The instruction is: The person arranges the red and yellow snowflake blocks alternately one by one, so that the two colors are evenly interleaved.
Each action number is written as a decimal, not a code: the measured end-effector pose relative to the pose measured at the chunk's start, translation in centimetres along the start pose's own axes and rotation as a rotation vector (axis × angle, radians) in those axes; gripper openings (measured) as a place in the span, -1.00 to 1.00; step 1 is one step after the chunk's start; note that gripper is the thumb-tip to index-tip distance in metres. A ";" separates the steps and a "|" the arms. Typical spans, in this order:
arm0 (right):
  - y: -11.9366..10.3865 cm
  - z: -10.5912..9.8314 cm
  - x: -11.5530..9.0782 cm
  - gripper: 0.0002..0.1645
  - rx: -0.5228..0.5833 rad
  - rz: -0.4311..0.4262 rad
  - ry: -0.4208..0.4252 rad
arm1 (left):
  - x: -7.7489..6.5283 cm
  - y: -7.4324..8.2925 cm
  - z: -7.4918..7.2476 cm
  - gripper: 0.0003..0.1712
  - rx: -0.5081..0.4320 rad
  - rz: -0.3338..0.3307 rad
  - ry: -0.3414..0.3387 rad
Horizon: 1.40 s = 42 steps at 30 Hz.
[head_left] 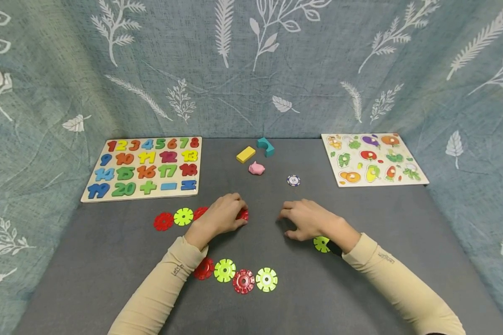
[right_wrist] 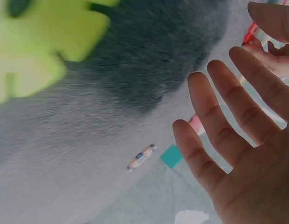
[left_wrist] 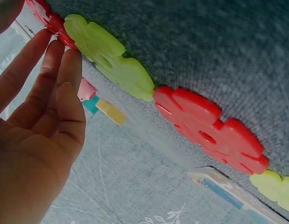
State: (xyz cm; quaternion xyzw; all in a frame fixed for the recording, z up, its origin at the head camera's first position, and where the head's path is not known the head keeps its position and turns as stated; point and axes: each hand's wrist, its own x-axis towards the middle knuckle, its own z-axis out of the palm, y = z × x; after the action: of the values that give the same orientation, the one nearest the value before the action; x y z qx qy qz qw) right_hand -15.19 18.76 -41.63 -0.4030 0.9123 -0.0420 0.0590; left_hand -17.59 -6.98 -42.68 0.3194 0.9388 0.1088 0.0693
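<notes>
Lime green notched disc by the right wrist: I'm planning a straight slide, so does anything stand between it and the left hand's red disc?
Yes: in the head view, the right hand crosses the line from the lime green notched disc to the red notched disc at the left hand.

"What lines the table's (head_left: pixel 88 279) far edge?"

"A number puzzle (head_left: pixel 144 168) at the far left corner, a vegetable puzzle (head_left: pixel 376 160) at the far right. Between them, a brick (head_left: pixel 245 154) lies left of an arch (head_left: pixel 262 143), a pig (head_left: pixel 256 168) before both, a chip (head_left: pixel 294 180) right of the pig."

"And the discs (head_left: pixel 160 223)?"

"One row (head_left: pixel 199 212) runs before the number puzzle, left hand (head_left: pixel 221 215) at its right end; another row (head_left: pixel 240 275), nearer the near edge; a lone disc (head_left: pixel 319 245), near the right hand (head_left: pixel 308 219)."
</notes>
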 end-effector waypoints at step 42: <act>0.5 1.9 -6.6 -0.40 -0.042 0.146 -0.041 | -0.2 0.1 0.1 -0.55 0.009 -0.010 0.021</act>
State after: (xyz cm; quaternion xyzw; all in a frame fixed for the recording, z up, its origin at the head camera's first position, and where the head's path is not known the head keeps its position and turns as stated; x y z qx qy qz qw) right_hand -10.90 23.96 -43.09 -0.3375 0.9385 -0.0102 0.0722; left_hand -17.38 -7.05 -42.73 0.3136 0.9416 0.1075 0.0584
